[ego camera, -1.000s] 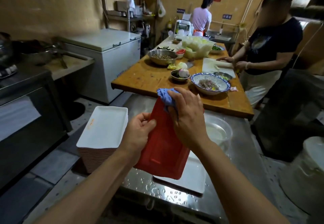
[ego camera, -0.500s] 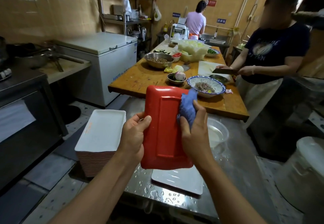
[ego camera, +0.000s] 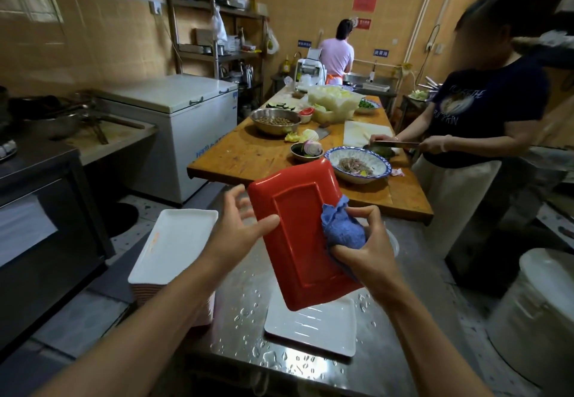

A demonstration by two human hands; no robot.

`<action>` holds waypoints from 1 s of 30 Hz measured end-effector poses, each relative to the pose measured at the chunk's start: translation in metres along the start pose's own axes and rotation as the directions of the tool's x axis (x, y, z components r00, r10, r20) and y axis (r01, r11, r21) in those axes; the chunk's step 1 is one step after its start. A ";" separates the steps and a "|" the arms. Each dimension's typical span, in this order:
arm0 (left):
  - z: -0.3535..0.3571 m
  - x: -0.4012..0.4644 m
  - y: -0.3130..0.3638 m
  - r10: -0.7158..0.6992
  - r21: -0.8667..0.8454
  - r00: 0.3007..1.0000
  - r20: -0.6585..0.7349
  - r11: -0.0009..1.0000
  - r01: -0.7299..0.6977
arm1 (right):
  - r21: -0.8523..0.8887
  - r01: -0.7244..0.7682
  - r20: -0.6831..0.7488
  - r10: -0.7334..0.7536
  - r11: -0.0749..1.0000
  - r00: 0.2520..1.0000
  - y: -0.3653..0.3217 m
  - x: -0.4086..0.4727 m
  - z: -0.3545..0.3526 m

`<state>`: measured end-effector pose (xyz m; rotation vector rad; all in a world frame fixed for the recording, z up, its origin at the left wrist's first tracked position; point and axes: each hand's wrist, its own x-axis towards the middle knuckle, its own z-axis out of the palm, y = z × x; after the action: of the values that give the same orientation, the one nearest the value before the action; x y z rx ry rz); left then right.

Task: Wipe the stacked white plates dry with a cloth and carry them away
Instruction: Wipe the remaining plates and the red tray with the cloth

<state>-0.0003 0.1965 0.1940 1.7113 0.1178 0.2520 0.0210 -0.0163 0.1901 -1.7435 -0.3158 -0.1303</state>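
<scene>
I hold a rectangular plate (ego camera: 298, 235) upright with its red underside facing me, above the wet steel table. My left hand (ego camera: 239, 229) steadies its left edge, thumb on the red face and fingers spread behind. My right hand (ego camera: 365, 241) grips a bunched blue cloth (ego camera: 341, 230) and presses it against the plate's right edge. A wet white plate (ego camera: 313, 328) lies flat on the table just below. A tall stack of white plates (ego camera: 174, 241) with red rims stands to the left.
The steel table (ego camera: 248, 306) is beaded with water. A wooden prep table (ego camera: 245, 154) with bowls of food lies ahead, where a person (ego camera: 466, 123) cuts with a knife. A white chest freezer (ego camera: 186, 117) stands left, a white bucket (ego camera: 534, 313) right.
The plate has tilted, its top leaning left. My right hand slid the cloth down its right edge. My left hand's fingers have spread and loosened on the left edge.
</scene>
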 end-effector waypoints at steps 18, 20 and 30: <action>0.000 0.009 0.035 0.126 0.069 0.905 0.407 0.983 -0.168 | -0.309 0.399 0.308 -0.306 0.864 0.901 -0.043 0.012 0.013; -0.001 0.008 0.035 0.136 0.058 0.921 0.364 0.984 -0.168 | -0.383 0.465 0.292 -0.372 0.798 0.881 -0.047 0.016 0.026; -0.042 0.001 0.008 -0.019 -0.269 0.979 0.201 0.960 0.074 | -0.447 0.335 0.221 -0.261 0.829 0.940 -0.009 0.026 -0.001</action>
<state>-0.0094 0.2357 0.2081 1.4450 -0.0229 0.0589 0.0429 -0.0122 0.2055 -2.1933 -0.7206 -0.3285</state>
